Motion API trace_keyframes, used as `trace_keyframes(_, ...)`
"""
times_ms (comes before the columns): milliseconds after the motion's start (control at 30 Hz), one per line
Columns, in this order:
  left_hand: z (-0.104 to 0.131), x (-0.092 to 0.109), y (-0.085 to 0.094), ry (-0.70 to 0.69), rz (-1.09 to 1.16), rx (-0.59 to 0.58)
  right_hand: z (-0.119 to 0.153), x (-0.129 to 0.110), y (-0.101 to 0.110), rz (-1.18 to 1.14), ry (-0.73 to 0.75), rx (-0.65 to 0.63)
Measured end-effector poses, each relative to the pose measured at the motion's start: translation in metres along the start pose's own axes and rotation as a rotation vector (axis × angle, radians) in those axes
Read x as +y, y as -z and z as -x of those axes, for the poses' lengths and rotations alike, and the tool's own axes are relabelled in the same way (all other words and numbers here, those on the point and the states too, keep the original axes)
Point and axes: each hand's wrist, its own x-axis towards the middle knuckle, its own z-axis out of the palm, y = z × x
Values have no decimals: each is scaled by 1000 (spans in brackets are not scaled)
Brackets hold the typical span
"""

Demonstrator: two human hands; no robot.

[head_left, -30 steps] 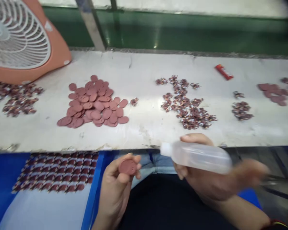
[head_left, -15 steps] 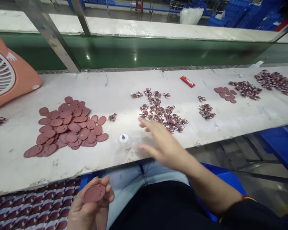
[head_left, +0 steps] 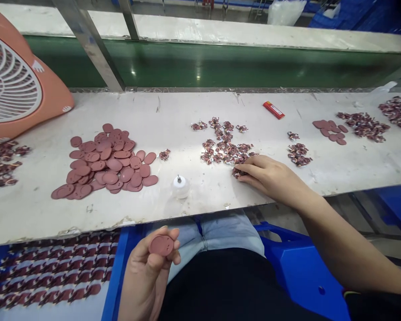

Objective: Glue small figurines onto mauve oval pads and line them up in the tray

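Observation:
Between the thumb and fingers of my left hand [head_left: 150, 272] is a reddish-brown oval disc [head_left: 161, 245], with small holes showing on its face, held below the table edge. My right hand [head_left: 270, 178] reaches over the table, its fingers closed on a small brown figurine [head_left: 237, 172] at the near edge of a cluster of figurines [head_left: 223, 145]; the fingertips are partly hidden. A heap of similar oval discs [head_left: 110, 162] lies left of centre. Between the heap and my right hand stands a small clear bottle [head_left: 181, 187] with a white top and dark tip.
An orange fan [head_left: 50, 89] stands at the left, figurines [head_left: 3, 165] below it. A red packet [head_left: 273, 110], more discs [head_left: 330, 130] and figurine piles [head_left: 366, 126] lie rightward. Below the table's left edge, a blue tray [head_left: 112, 276] holds rows of discs with figurines.
My right hand has moved right from beside the bottle to the near edge of the figurine cluster, its fingers closing. My left hand still holds the disc. The whole view has shifted.

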Motion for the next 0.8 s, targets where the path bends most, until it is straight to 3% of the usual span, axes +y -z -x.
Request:
trace_keyframes(133,6,2,-12,19,-11,2,4,-4,5,-232,-110,166)
trace_keyframes(267,7,1,-19,59,12,-35,13,-26,0,-608,-229,275)
trace_keyframes(400,6,1,-23,119,25,-146,22,-58,-11,-925,-307,122)
trace_keyframes(600,4,4,-14,246,75,-372,23,-103,-14,-1355,-334,-249)
trace_keyframes(667,5,3,-12,260,87,-396,21,-112,-14,-1324,-276,-230)
trace_keyframes(800,8,2,-9,242,93,-456,18,-122,-14,-1019,-45,-150)
